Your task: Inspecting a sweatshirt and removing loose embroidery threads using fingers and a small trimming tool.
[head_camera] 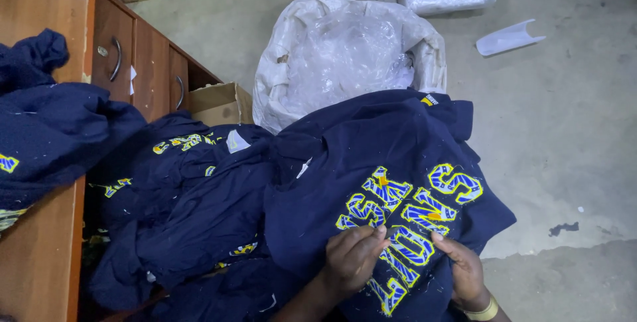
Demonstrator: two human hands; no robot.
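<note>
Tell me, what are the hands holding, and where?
Both hands, left and right, grip the navy shirt at its yellow-and-blue embroidered lettering, near the lower edge.

Navy garment (371, 162) with yellow-and-blue embroidered lettering, draped rumpled over my lap, lettering upward and running diagonally; my fingertips rest on the lower letters beside similar navy pieces.

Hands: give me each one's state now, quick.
Left hand: fingers curled, pinching the navy garment at its lettering.
Right hand: gripping the garment's edge.
</note>
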